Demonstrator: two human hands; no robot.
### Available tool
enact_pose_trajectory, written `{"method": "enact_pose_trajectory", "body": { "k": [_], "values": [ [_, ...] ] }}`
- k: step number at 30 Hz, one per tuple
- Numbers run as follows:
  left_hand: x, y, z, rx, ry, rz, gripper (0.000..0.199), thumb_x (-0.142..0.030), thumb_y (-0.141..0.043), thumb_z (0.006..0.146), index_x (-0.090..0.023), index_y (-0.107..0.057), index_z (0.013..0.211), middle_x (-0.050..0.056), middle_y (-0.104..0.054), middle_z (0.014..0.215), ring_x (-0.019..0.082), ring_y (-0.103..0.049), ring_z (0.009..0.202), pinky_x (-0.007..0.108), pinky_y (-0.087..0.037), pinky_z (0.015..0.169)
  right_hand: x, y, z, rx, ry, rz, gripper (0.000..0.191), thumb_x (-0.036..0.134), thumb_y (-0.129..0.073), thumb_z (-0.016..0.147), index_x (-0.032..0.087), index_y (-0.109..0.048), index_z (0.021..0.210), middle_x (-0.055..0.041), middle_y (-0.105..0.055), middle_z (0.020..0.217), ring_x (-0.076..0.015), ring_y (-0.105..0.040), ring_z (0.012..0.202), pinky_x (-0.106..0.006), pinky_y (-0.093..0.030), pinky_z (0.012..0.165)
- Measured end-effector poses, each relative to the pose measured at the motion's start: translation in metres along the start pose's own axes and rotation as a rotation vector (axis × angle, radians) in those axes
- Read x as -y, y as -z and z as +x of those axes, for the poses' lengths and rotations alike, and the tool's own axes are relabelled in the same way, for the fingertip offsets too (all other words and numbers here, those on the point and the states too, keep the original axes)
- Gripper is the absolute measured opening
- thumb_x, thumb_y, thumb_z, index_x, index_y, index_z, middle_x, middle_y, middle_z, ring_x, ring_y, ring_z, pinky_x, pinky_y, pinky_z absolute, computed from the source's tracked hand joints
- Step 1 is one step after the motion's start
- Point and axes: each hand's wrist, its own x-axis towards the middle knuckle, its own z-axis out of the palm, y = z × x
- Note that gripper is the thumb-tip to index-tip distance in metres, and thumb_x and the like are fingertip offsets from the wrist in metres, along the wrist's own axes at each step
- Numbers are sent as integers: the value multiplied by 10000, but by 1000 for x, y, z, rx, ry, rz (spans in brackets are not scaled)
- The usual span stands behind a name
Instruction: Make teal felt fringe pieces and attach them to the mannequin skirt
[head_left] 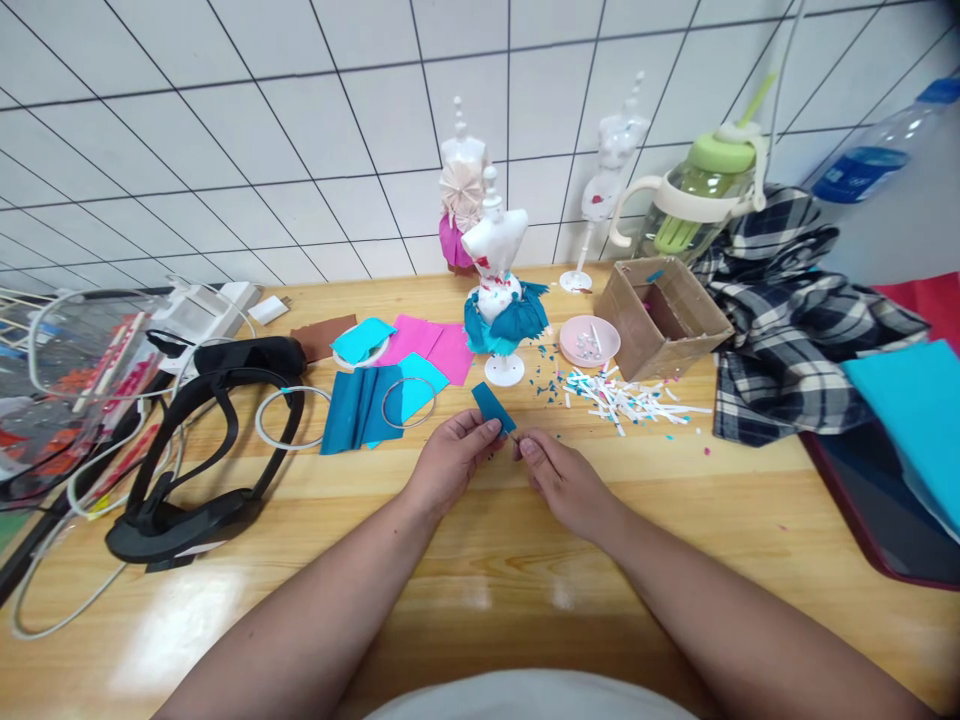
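My left hand (454, 455) is closed, thumb and fingers pinching a small dark teal strip (491, 406) that looks like cloth or paper. Close beside it, my right hand (559, 475) is also closed in a pinch at the strip's lower end; what lies between its fingertips is too small to tell. Just beyond both hands stands a white miniature dress form (498, 240) on a round base, with a ruffled teal skirt piece (510, 318) around its lower part. To the left lie folded dark teal sheets (352, 410) and a hoop (409, 403).
White paper strips (622, 400) and teal scraps lie right of the dress form, near a pink dish (589, 342) and a cardboard box (660, 325). Pink sheets (435, 345) and a black headset (217, 450) are left. A lidded jug (697, 195) and plaid cloth (772, 330) stand right.
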Motion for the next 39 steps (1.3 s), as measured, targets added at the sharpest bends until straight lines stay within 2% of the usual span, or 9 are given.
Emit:
{"method": "enact_pose_trajectory", "body": {
  "k": [12,27,32,36,39],
  "values": [
    [-1,1,-1,26,16,26,238,-232,-808,664,-141,-718,864,36,-715,869,139,-635,802,262,-469,824,0,1,2,8,13,-52,350,467,-258,992,225,-496,907,4,-551,726,-155,-532,647,-270,-391,603],
    [-3,0,-2,23,28,19,217,-224,-805,660,-142,-714,840,38,-723,862,147,-643,815,274,-459,838,3,4,6,46,0,-91,307,425,-328,977,219,-482,809,5,-554,680,-168,-535,666,-271,-362,590],
    [-1,1,-1,32,19,19,243,-230,-810,654,-141,-716,859,48,-729,886,154,-647,844,282,-453,855,2,4,6,42,-3,-80,308,431,-326,972,225,-468,793,13,-522,645,-164,-516,629,-267,-350,575],
    [0,1,0,-8,0,-11,211,-221,-805,659,-153,-713,836,33,-726,875,141,-640,821,268,-452,833,1,1,4,22,-12,-37,334,468,-292,978,234,-437,789,28,-508,598,-153,-508,567,-260,-349,544],
    [0,0,0,-22,-8,-24,190,-215,-809,654,-151,-706,800,15,-711,818,122,-623,763,253,-456,792,2,-2,1,67,-41,34,333,479,-253,989,239,-409,819,55,-513,520,-137,-500,483,-248,-351,507]
  ]
}}
